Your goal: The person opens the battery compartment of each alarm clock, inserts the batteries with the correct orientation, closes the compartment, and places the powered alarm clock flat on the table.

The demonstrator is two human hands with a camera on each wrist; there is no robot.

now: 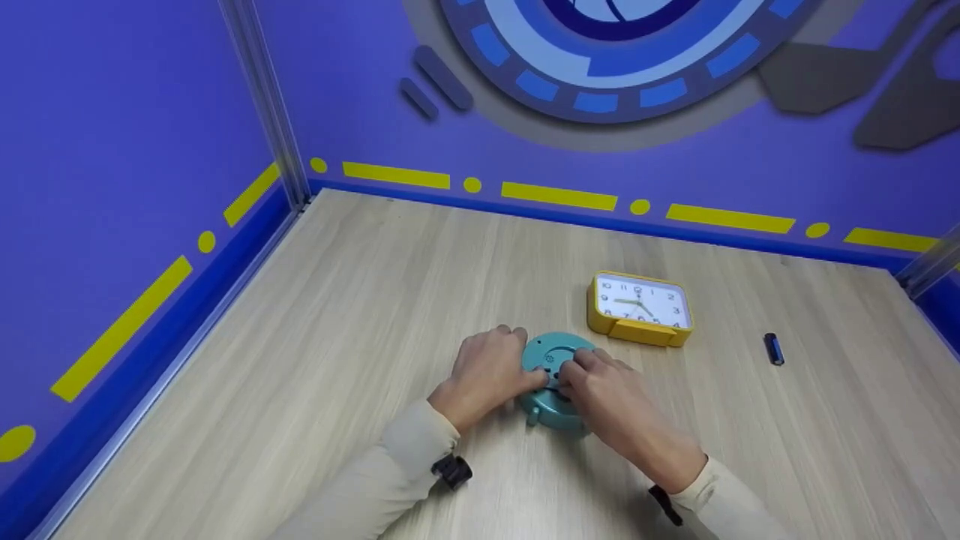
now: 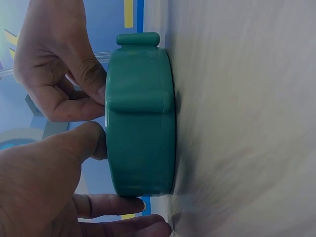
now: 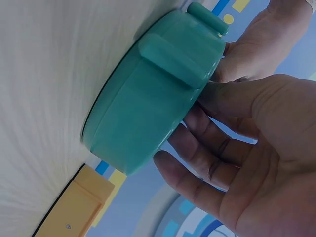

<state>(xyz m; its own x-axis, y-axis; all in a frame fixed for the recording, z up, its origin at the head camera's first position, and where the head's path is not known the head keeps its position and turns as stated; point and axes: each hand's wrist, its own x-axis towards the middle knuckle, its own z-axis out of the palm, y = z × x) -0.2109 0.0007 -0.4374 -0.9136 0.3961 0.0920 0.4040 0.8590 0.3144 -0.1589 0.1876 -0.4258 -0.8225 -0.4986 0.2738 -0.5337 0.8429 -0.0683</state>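
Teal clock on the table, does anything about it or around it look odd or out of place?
The teal clock lies face down on the table, both hands on its back. A loose battery lies apart, right of the yellow clock. Nothing looks damaged.

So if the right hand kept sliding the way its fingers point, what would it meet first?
Probably the left hand: the right hand points left across the back of the teal clock, and their fingertips already nearly meet there.
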